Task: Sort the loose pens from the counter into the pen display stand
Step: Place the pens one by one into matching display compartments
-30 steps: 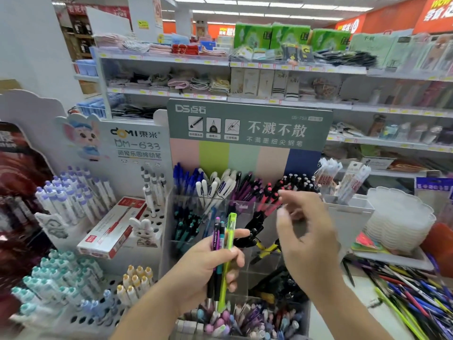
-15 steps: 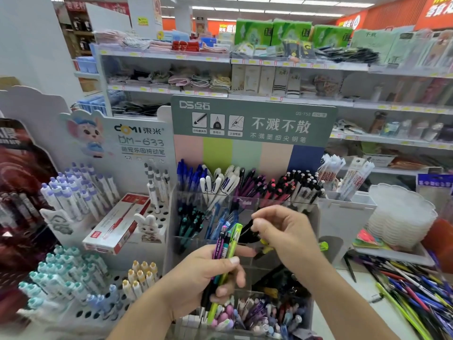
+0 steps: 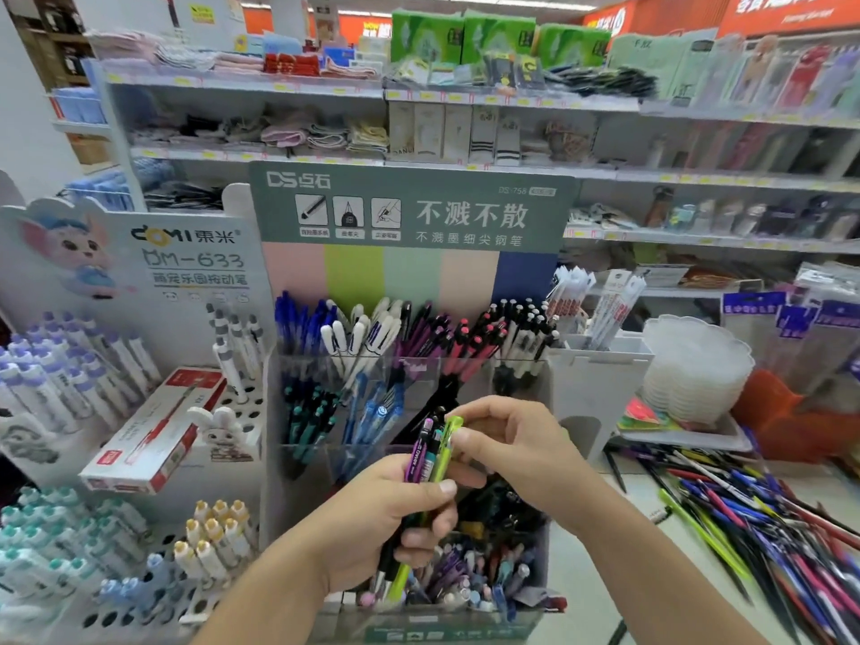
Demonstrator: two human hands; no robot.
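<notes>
L hand was closed around a small bundle of upright plastic pens – purple, teal, black and lime-green barrels – held directly in front of the clear acrylic tiered pen display stand, w/ the bundle's lower ends just above the stand's crowded bottom bin. R hand had come in from higher up and to the right of the stand a sec earlier; now its fingertips were pinched on the top of the lime-green pen, touching it, while the rest of that grip stayed loosely curled, nothing else in it. So what changed: the R hand went from free and apart to making contact w/ the bundle, and the bundle sat a bit lower against the stand. Likely meaning: one pen was being singled out for a matching compartment, i.e. mid-sort, not a drop-off yet. Which slot was meant, can't tell; the stand's top row already held blue, white, purple, pink-tipped and black groups. Plenty left to do – a big heap of loose multicoloured pens still lay on the white tabletop right of the stand, well apart from both hands. Next move prob. needs a straight upward pull so the neighbours don't slip out of the L grip.
</notes>
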